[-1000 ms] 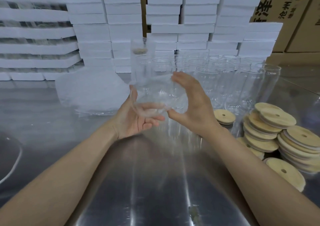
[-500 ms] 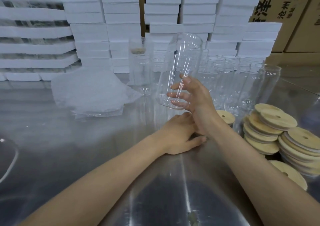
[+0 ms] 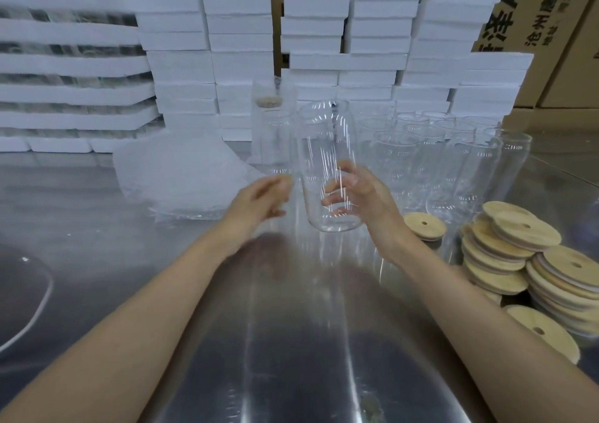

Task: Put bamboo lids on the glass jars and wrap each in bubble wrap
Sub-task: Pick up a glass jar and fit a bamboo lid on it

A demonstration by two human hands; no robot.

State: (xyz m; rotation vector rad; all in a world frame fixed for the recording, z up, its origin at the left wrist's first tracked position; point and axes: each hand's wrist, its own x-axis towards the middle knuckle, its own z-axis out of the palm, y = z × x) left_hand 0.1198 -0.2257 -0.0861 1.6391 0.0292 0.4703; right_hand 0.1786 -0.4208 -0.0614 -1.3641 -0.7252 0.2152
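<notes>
Early stage: right hand [image 3: 364,194] grips one unlidded jar [image 3: 327,163] aloft, left hand [image 3: 264,195] loose and empty beside it; many bare jars [image 3: 453,166], stacked lids [image 3: 518,244] and bubble wrap [image 3: 181,176] still unused.

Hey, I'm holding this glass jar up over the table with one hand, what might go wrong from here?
1. The right hand grips the glass jar only near its base, in the air over the steel table; a slip would likely break it.
2. The left hand is blurred close beside the jar and may knock it.
3. The empty jars stand crowded just behind; reaching for the bamboo lids could tip one.
</notes>
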